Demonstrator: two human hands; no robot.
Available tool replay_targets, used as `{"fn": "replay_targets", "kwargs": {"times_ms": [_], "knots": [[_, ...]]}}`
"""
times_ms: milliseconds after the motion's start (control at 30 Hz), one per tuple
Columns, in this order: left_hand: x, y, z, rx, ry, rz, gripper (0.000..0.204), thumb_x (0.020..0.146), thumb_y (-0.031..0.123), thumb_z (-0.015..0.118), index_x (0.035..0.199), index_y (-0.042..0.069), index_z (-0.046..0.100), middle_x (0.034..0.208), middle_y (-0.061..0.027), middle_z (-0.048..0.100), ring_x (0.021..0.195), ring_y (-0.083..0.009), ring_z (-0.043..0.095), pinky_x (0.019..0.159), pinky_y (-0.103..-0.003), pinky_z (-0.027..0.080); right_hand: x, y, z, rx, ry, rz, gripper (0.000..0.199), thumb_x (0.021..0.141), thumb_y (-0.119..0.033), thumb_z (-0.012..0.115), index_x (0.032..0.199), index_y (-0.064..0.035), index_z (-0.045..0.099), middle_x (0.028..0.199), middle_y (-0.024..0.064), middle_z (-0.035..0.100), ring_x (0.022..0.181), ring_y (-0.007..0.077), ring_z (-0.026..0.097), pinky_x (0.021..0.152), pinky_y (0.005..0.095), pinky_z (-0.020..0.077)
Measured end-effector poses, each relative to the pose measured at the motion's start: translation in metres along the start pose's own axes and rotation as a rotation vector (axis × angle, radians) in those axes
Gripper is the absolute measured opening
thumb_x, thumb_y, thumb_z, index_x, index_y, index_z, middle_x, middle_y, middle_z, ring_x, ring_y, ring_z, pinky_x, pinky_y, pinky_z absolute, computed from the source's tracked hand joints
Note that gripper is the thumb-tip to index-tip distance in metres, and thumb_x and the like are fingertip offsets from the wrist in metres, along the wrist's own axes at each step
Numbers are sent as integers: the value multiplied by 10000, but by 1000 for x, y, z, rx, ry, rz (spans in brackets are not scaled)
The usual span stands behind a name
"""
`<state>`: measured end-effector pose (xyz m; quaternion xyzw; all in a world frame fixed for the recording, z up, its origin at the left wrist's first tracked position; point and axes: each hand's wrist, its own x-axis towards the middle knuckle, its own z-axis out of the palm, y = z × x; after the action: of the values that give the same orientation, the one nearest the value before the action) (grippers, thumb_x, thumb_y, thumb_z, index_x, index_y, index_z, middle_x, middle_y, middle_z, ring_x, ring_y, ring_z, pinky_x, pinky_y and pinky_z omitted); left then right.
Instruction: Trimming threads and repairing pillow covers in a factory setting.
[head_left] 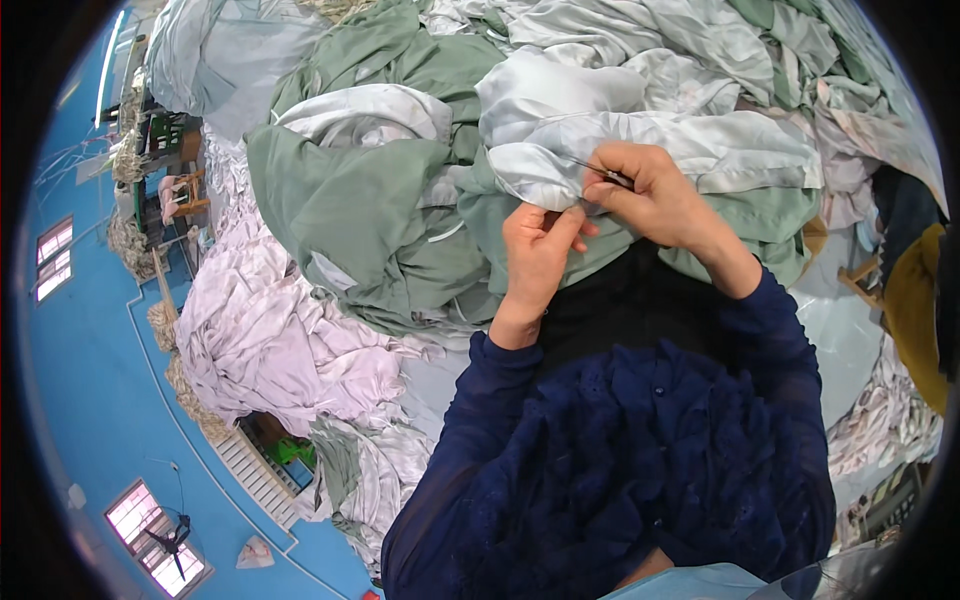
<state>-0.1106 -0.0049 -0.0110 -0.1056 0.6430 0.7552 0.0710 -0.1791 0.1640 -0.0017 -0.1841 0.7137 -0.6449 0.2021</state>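
Observation:
Green and white cloth (345,195) lies heaped across my lap and in front of me. My left hand (537,250) pinches the edge of a pale satiny white fabric (540,172) between thumb and fingertips. Right beside it, my right hand (645,190) is closed around small dark thread snips (618,180), whose thin blades point to the upper left over the white fabric. The fingertips of both hands almost meet at the fabric edge. My right fingers and palm hide most of the snips' handle.
A pile of pale pinkish-white cloth (270,330) lies to the left, with more white and green fabric (700,50) heaped at the far side. Mustard-coloured cloth (918,320) hangs at the right. Beyond the left piles are a blue floor (100,400) and a small wooden stool (185,197).

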Motion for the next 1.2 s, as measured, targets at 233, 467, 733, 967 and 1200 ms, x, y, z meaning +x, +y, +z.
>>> {"fn": "replay_targets", "kwargs": {"times_ms": [233,467,733,967,1200], "knots": [[4,2,-2,-85,-9,-65,130,884,20,573,980,-18,653,832,-58,677,674,-124,638,549,-226,468,9,1,17,392,-41,6,75,894,-36,534,822,-14,543,689,-7,524,567,69,454,531,227,374],[3,-4,-3,-104,28,-41,102,862,6,583,920,-39,655,782,-79,672,644,-144,643,532,-237,473,-19,21,-13,500,-122,214,164,903,-130,577,771,-55,513,662,-4,536,481,32,411,436,196,302],[8,2,-6,-171,88,-111,85,876,33,603,892,-37,646,747,-96,667,598,-156,628,525,-240,475,-93,16,-90,279,275,337,173,900,-185,608,805,-68,524,643,-17,503,474,27,392,428,174,289],[3,0,-5,-98,194,-126,93,897,24,585,966,-26,621,776,-93,652,611,-168,624,528,-266,462,-204,93,-227,-89,994,381,96,915,-176,622,912,-86,587,714,-25,578,562,34,510,470,184,348],[15,12,-4,-348,226,-209,167,962,215,585,969,48,585,833,-66,649,579,-156,555,511,-273,430,-304,215,-284,-279,1161,699,119,871,-106,588,937,-5,591,731,74,651,503,129,608,433,274,484]]}}
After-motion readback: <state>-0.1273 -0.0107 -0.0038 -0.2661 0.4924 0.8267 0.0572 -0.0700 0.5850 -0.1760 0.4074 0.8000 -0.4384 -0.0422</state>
